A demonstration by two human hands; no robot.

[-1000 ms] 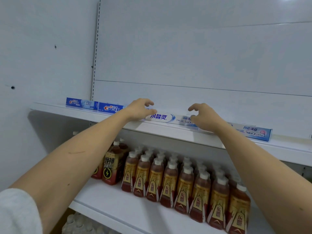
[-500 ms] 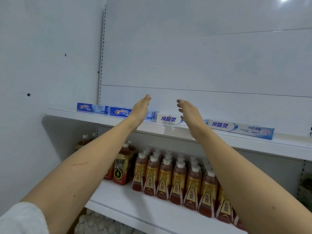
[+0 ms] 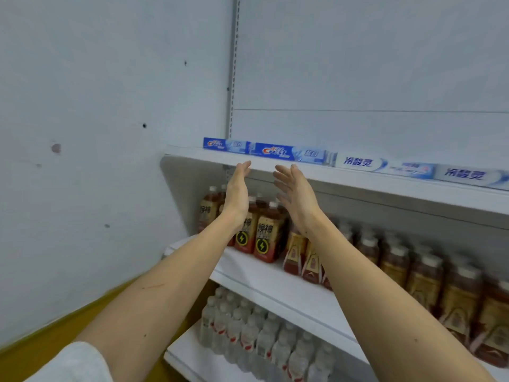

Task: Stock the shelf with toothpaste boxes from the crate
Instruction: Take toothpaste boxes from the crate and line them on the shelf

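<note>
Below the front edge of the top shelf, the left hand and the right hand are raised side by side with palms turned toward each other, fingers straight and spread loose, grasping nothing. Neither touches a box or the shelf; the left fingertips reach up in front of the shelf lip.

Half a second ago both hands were up at the level of the boxes near the middle of the row; a second ago they were curled on the boxes themselves. Now they hang lower and further left, and the view has swung left, so more of the side wall and a strip of yellow floor show.

On the top shelf the toothpaste boxes lie end to end in a single row along the back: two blue boxes, the far-left blue box and the second blue box, then the white box and another white box cut off by the right edge. That makes four in view. No crate is in view.

Behind the forearms, the middle shelf carries brown drink bottles, too blurred and overlapped to count. The bottom shelf holds clear water bottles, likewise uncountable. A white sleeve shows at the lower left.
</note>
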